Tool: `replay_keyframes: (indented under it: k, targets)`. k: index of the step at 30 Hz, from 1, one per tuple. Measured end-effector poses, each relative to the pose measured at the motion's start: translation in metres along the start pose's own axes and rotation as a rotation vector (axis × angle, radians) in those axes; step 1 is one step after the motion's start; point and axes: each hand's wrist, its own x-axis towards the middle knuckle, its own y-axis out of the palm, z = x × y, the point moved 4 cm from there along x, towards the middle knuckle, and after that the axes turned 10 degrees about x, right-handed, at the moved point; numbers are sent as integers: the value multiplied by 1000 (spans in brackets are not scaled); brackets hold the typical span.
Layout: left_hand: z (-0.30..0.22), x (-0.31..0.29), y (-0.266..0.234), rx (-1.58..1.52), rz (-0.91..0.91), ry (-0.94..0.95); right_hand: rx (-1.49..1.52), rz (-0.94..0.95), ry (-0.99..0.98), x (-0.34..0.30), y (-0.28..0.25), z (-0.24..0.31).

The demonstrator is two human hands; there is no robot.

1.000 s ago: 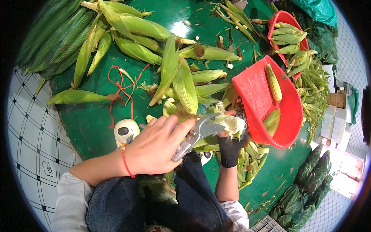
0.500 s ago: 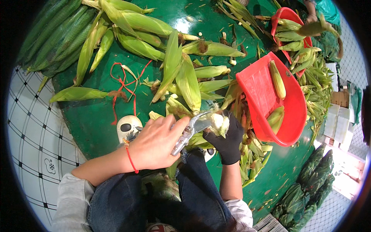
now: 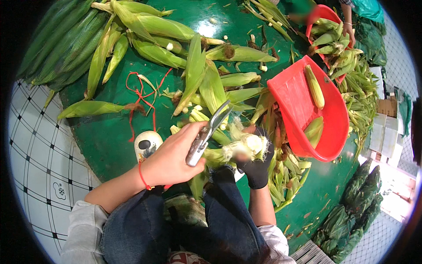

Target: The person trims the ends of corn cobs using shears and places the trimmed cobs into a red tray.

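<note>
My bare left hand, with a red cord at the wrist, is closed round a pair of pruning shears. Their blades point up and away from me, apart from the corn. In a black glove, my right hand grips an ear of corn, its pale end and loose silk turned up toward me. Part of that ear is hidden by the glove. Beyond the hands lies a heap of green ears in husk. To the right, a red scoop-shaped basket holds a partly husked ear and another ear in husk.
Red string lies on the green surface at the left. Green mesh sacks of corn stand far left. A co-worker's hand is by a second red basket far right. Husks pile up at the right.
The shears have moved away from the corn, their blades now pointing upward. The ear in my right hand has shifted slightly left and down. The co-worker's hand now rests beside the far basket.
</note>
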Motion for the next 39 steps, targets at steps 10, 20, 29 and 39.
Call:
replay_keyframes:
  k: [10, 20, 29, 39]
  targets:
    - [-6, -1, 7, -602, 19, 93, 185, 173, 276, -16, 16, -47]
    - [24, 29, -12, -441, 34, 123, 237, -305, -3, 2, 10, -14]
    - [73, 19, 50, -577, 315, -75, 1407, -343, 473, 4, 7, -55]
    - [77, 11, 54, -464, 451, -4, 1332, -195, 366, 29, -9, -75]
